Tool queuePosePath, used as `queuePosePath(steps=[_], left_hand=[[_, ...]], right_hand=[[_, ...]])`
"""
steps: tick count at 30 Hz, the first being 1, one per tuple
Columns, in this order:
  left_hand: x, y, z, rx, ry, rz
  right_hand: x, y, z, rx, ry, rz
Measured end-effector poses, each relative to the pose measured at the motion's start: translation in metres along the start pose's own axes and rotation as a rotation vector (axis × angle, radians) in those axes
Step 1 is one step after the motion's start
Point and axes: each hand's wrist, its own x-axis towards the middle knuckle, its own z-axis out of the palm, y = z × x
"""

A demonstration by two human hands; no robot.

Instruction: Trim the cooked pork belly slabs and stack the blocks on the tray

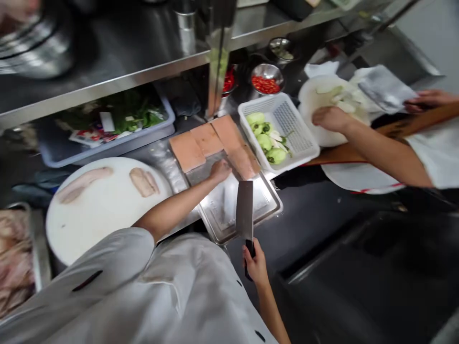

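Observation:
My right hand [256, 262] grips the black handle of a cleaver [244, 208], its broad blade pointing away from me over the right part of a metal tray [220, 222]. Over the middle of that tray, my left hand [220, 171] is closed, with its fingers curled under. Whether anything is inside it is hidden. Several flat, pinkish slabs of meat [207, 139] lie along the tray's far side, one close to my left knuckles. To my left, two pale pieces of meat [143, 182] rest on a round white cutting board [103, 220].
A white basket [303, 131] of green vegetables stands beyond the tray. On the right a co-worker's hand [332, 118] works over another round board, the other holding a cleaver. A steel shelf [143, 79] overhangs the back; a blue-grey bin [107, 153] of greens sits beneath.

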Motion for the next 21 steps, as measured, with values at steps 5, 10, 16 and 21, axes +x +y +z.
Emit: queuePosePath(steps=[5, 10, 16, 21], left_hand=[[-0.087, -0.055, -0.134, 0.725, 0.532, 0.087], [-0.116, -0.102, -0.207, 0.776, 0.706, -0.293], [-0.113, -0.115, -0.238, 0.573, 0.617, -0.332], [-0.148, -0.14, -0.324, 0.635, 0.646, -0.225]], right_hand=[[0.045, -0.039, 0.026, 0.079, -0.358, 0.004], [0.074, -0.076, 0.072, 0.08, -0.63, -0.014], [0.078, -0.096, 0.14, 0.08, -0.868, -0.011], [0.065, -0.084, 0.179, 0.096, -0.9, 0.033]])
